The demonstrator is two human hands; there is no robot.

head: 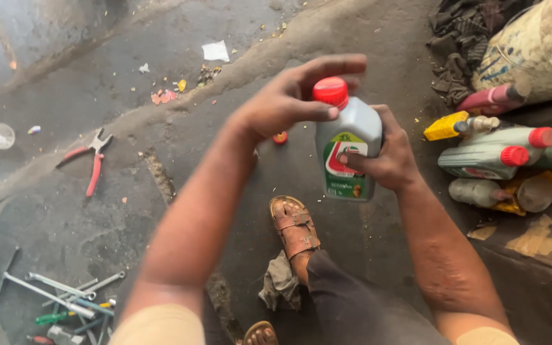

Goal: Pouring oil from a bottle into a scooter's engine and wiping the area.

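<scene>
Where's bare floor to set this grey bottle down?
Bare concrete lies between the red-handled pliers and the sandalled foot. The right edge is crowded with lying bottles; the lower left holds wrenches.

Left hand [289, 102]: raised mid-frame, fingers spread and curled, thumb pressed inward, forearm stretched forward.
Right hand [384, 156]: grip closed, fingers wrapped, thumb in front; forearm angled up from lower right.

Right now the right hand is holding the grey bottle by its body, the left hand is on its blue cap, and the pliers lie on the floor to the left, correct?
Not quite: the cap is red, not blue, as the head view shows. The right hand does hold the grey bottle by its body, the left hand is on the cap, and the pliers lie left.
</scene>
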